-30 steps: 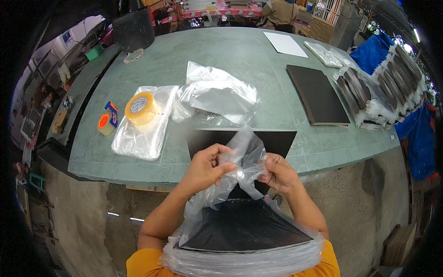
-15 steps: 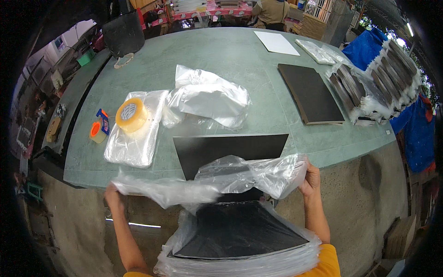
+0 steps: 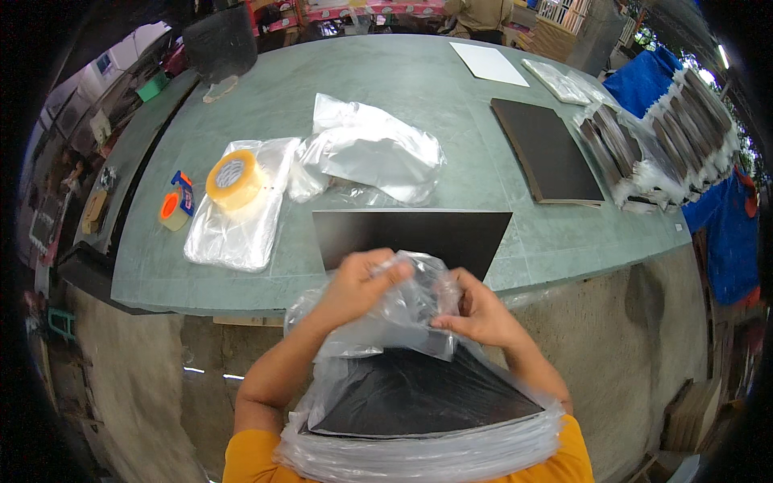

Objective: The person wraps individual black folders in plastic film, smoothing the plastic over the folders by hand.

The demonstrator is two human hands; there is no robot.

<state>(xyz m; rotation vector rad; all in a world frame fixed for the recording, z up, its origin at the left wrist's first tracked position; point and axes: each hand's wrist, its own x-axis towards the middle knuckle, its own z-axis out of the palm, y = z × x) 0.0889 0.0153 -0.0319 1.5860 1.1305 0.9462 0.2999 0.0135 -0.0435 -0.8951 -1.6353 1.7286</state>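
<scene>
Over the table's near edge, my left hand (image 3: pixel 364 283) and my right hand (image 3: pixel 481 312) are close together, both closed on a clear plastic bag (image 3: pixel 378 332). The film is bunched between them. Behind it, a flat black board (image 3: pixel 407 227) shows on the table, its near part hidden by the hands and film. Below my hands, against my body, is a pile of black sheets in clear plastic (image 3: pixel 427 396), with many film layers along its near edge.
On the green table (image 3: pixel 282 80) lie crumpled clear bags (image 3: pixel 378 153), a flat stack of plastic bags (image 3: pixel 233 241) under a tape roll (image 3: pixel 233 181), and a tape dispenser (image 3: pixel 177 201). To the right are black boards (image 3: pixel 547 153), a white sheet (image 3: pixel 489 64) and wrapped black bundles (image 3: pixel 684 129).
Both hands have come inward from far apart, gathering the stretched plastic film into a bunch in front of the black board. The view has shifted slightly.
</scene>
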